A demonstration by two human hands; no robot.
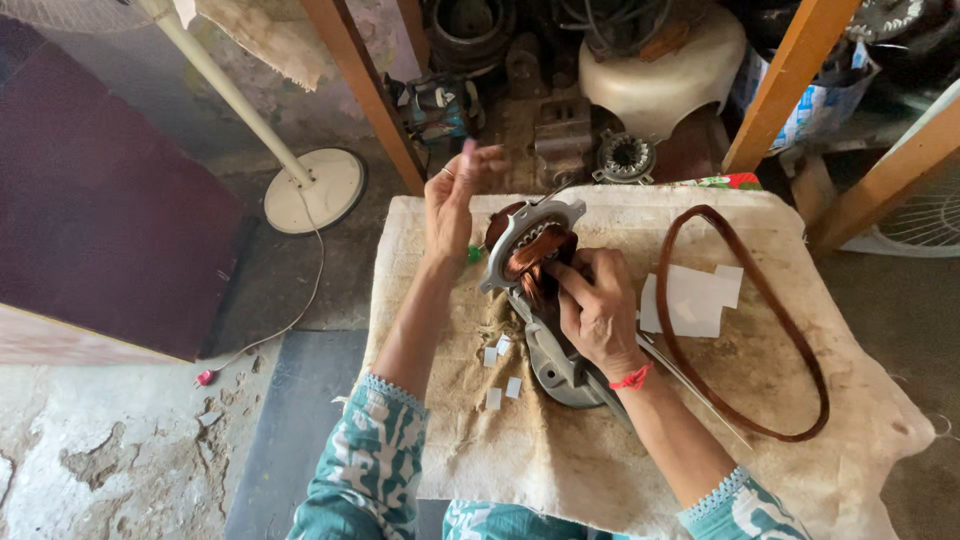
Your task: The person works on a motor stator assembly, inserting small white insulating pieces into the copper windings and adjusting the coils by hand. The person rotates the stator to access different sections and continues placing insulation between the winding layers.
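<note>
A motor stator (530, 250) with copper windings in a grey metal frame sits on a cloth-covered work surface (600, 450). My right hand (595, 305) rests on the stator, fingers pressed against the copper coils. My left hand (455, 195) is raised just left of the stator, fingers pinched as if on a thin wire that is too fine to make out. A grey metal end cover (560, 370) lies under my right wrist. Small white paper slips (500, 375) lie on the cloth near my left forearm.
A brown loop of copper wire (745, 320) and white paper pieces (690, 300) lie on the cloth's right side. A pedestal fan base (315, 190) stands on the floor at left. Wooden shelf legs (365, 90) and motor parts (625, 155) crowd the back.
</note>
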